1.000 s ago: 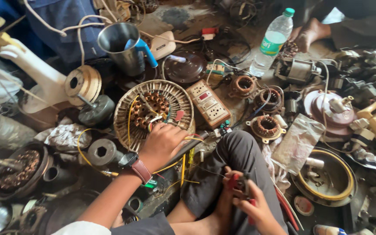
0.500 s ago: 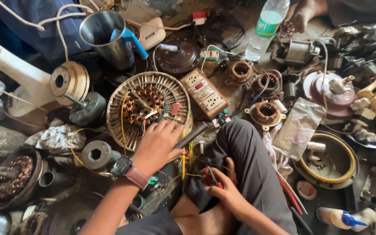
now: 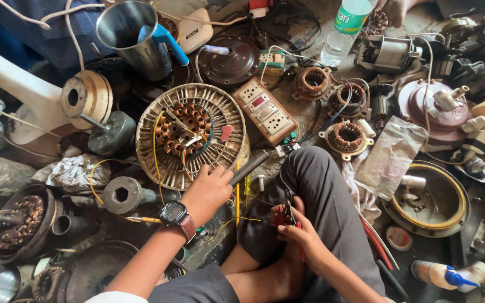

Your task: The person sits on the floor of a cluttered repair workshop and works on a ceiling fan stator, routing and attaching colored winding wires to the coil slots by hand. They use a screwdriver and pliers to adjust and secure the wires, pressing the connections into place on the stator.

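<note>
My left hand [image 3: 206, 191], with a dark watch on the wrist, rests palm down on the near rim of a round fan motor casing [image 3: 158, 163] whose copper-wound stator [image 3: 183, 126] shows in the middle. Coloured wires run out of the stator. My right hand [image 3: 301, 233] is closed around red-handled pliers [image 3: 284, 216], held low beside my bent knee in grey trousers [image 3: 324, 185]. A dark rod [image 3: 251, 166] lies between the casing and my knee.
A white switch-and-socket board [image 3: 265, 109] lies right of the casing. Copper windings [image 3: 347, 136], a steel jug with blue handle [image 3: 136, 36], a plastic water bottle [image 3: 343, 31], motor housings [image 3: 428, 196] and a white fan stand [image 3: 23, 90] crowd the floor.
My left hand slid from the casing's middle down to its near rim. My right hand rose with the pliers closer to the knee. The view shifted so the scene sits higher.
</note>
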`<state>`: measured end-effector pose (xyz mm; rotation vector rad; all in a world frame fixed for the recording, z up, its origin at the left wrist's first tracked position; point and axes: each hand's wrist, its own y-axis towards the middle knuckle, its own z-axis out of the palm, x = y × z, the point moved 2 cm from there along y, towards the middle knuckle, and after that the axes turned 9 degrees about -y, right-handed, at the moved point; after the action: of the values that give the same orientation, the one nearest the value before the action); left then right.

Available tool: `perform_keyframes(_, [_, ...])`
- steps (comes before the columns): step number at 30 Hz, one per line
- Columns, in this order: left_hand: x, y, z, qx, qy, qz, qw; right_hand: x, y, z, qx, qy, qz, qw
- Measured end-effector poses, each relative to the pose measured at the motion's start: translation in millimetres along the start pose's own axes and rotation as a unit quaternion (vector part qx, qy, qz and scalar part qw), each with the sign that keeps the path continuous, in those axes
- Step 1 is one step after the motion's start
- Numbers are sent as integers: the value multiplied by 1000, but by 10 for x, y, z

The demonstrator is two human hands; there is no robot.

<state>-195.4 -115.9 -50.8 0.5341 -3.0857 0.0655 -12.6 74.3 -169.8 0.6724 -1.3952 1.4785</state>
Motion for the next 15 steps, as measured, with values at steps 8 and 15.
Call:
perform_keyframes(8, [-12, -30, -36, -79, -140, -13, 987, -64, -2, -40, 3, -11, 0, 1000])
perform_keyframes(15, [20, 13, -260, -197, -334, -145, 910, 210, 85, 133, -23, -163, -125, 978])
